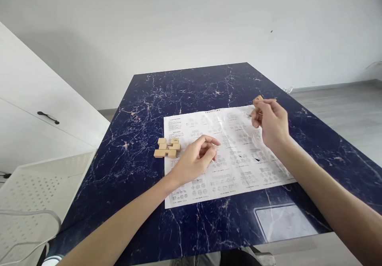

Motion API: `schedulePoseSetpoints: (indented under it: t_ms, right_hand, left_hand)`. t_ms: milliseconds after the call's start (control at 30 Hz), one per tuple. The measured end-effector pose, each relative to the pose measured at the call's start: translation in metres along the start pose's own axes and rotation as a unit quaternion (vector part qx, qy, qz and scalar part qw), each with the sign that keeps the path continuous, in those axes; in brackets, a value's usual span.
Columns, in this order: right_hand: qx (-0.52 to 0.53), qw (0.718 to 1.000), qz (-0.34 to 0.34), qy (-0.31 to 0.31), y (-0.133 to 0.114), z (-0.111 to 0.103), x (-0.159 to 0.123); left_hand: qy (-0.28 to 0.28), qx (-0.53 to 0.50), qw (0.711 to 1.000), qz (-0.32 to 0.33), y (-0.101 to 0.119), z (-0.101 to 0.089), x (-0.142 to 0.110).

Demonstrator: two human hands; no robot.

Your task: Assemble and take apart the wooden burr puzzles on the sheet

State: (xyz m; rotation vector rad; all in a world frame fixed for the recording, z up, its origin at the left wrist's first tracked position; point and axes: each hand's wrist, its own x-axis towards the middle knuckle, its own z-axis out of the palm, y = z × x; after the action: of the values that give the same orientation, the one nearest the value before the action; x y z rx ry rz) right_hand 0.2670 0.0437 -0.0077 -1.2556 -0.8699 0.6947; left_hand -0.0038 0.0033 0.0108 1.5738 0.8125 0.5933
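Several notched wooden puzzle pieces (pixel 167 148) sit fitted together at the left edge of a printed instruction sheet (pixel 232 178), partly over the tabletop. My left hand (pixel 195 158) hovers over or rests on the sheet to their right, fingers loosely curled and thumb slightly apart, with nothing visible in it. At the sheet's far right corner, my right hand (pixel 273 122) pinches a wooden puzzle piece (pixel 257 98) with a dark mark on it. Another bit of wood shows just behind the knuckles, mostly hidden by that hand.
A dark blue marble-patterned table (pixel 179 90) carries everything, with a pale rectangular panel (pixel 285 222) at its near right edge. Clear plastic (pixel 288 90) lies by the right edge. A white cabinet (pixel 47 94) and a perforated white chair (pixel 36 194) stand to the left.
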Motion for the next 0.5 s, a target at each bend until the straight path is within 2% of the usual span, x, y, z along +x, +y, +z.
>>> schedulePoseSetpoints:
  t_ms: [67,167,267,400,500]
  right_hand:
    - [-0.032,0.998,-0.005,-0.050,0.000,0.006,-0.009]
    - [-0.169,0.974,-0.037,-0.148,-0.001,0.015,-0.024]
    - [-0.276,0.929,-0.103,-0.225,-0.003,0.019,-0.037]
    - [-0.348,0.868,-0.180,-0.305,-0.001,0.022,-0.046]
    - [-0.366,0.844,-0.209,-0.331,0.001,0.023,-0.048]
  left_hand:
    - [0.000,0.004,1.000,0.001,0.000,0.000,0.000]
    - [-0.002,0.010,1.000,-0.001,0.001,0.000,0.000]
    - [-0.003,0.015,1.000,0.000,0.001,0.001,0.001]
    - [-0.006,0.025,1.000,0.006,0.000,0.001,0.001]
    - [-0.013,0.040,0.999,0.008,-0.001,0.001,0.001]
